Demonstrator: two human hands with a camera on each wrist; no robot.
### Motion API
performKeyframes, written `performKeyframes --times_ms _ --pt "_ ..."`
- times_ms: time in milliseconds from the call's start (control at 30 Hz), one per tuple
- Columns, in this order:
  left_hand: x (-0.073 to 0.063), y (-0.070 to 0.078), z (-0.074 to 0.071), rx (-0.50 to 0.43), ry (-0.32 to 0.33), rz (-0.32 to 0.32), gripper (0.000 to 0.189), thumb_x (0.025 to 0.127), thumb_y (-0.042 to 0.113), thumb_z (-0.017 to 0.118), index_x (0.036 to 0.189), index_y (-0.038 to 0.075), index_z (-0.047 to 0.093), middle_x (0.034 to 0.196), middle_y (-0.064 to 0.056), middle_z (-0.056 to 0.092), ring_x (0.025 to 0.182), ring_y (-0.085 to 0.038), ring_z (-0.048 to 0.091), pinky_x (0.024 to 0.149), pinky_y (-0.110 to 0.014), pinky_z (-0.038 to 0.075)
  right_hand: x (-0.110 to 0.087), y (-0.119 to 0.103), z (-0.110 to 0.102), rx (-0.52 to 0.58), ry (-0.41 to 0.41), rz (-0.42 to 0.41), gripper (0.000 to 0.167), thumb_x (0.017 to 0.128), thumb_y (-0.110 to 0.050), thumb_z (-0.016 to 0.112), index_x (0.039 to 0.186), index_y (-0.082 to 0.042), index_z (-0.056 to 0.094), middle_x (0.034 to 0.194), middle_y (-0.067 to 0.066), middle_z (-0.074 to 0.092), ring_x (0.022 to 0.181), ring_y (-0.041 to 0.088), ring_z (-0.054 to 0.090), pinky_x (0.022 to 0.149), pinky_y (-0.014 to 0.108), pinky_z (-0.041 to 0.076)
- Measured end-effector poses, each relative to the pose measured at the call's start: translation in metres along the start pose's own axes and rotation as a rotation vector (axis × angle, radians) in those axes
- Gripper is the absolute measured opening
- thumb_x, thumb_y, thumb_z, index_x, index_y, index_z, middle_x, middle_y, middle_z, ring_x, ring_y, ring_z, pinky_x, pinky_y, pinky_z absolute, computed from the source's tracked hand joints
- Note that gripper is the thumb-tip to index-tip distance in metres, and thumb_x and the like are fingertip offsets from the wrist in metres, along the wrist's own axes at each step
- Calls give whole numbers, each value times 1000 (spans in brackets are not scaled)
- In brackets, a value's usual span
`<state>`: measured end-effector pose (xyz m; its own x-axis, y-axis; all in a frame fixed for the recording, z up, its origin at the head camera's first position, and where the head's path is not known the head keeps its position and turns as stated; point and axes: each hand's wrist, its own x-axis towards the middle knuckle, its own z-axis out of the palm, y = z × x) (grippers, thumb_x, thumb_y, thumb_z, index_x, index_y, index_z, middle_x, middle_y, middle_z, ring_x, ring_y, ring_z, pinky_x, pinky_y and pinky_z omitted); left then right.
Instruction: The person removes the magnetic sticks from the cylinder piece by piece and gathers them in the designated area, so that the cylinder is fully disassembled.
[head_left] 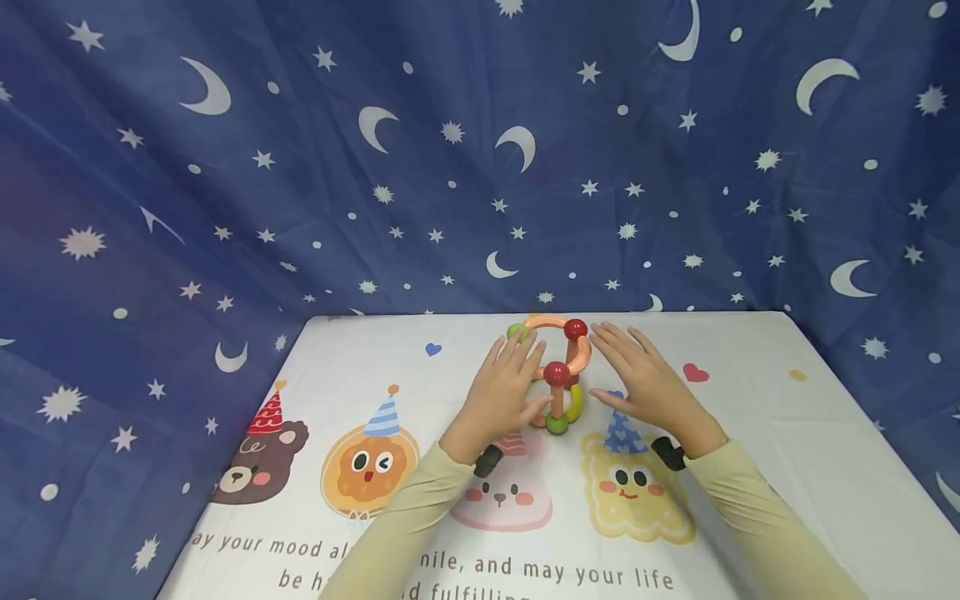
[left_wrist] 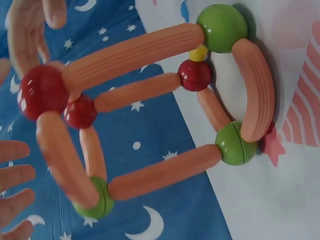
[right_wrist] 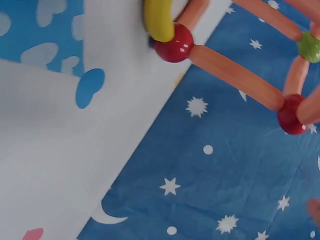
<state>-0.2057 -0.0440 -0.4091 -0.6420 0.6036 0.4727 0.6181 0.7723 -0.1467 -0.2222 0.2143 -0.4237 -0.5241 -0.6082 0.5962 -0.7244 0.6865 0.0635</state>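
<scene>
A toy frame of wooden-looking orange rods (head_left: 557, 400) joined by red balls (head_left: 557, 374) and green balls (head_left: 557, 424) stands upright on the table. One curved yellow rod (right_wrist: 158, 20) runs along its base. My left hand (head_left: 498, 400) is at the frame's left side, fingers spread and fairly straight, partly covering it in the head view; I cannot tell whether it touches. On the other side my right hand (head_left: 648, 387) is held with straight fingers, thumb apart, close to a red ball. Neither hand grips the frame.
A white tablecloth (head_left: 750, 400) printed with cartoon characters and lettering covers the table. A dark blue curtain (head_left: 450, 208) with moons and stars hangs behind its far edge and along the sides.
</scene>
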Motion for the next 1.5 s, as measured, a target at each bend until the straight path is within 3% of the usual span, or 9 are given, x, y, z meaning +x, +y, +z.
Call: performKeyframes --times_ms 100,233,400,767,1033,1500 --pt "6 4 4 40 57 32 60 85 46 60 129 6 54 133 -12 54 126 -26 48 106 -39 37 3 2 5 -11 30 -64 67 86 -43 63 133 2 48 133 20 53 127 36 46 111 50 27" --pt "14 6 10 68 79 40 50 87 47 57 118 8 59 120 -8 60 112 -20 54 95 -33 43 8 4 8 -43 19 -106 67 72 -25 77 128 1 52 128 17 57 122 33 51 104 51 37" --pt "20 8 19 61 93 48 42 86 48 60 103 10 62 106 -6 61 98 -18 55 86 -30 45 14 6 14 -56 33 -160 61 71 -19 78 124 0 55 122 15 60 116 31 54 100 48 41" --pt "22 14 27 79 64 44 38 87 47 59 100 11 60 100 -3 60 96 -17 55 88 -30 44 20 6 19 -79 29 -217 45 74 -8 74 117 -4 59 119 12 62 110 29 58 96 45 45" --pt "21 15 31 42 54 42 35 90 44 56 100 11 59 99 -3 60 96 -17 55 91 -29 44 19 6 26 -86 20 -230 48 68 6 76 112 -4 61 115 10 64 108 27 58 96 44 46" --pt "21 14 35 10 58 45 33 91 41 56 98 9 56 95 -4 59 93 -18 54 89 -29 43 17 8 24 -33 17 -218 53 67 16 71 115 -5 63 118 11 63 113 28 57 96 46 44"
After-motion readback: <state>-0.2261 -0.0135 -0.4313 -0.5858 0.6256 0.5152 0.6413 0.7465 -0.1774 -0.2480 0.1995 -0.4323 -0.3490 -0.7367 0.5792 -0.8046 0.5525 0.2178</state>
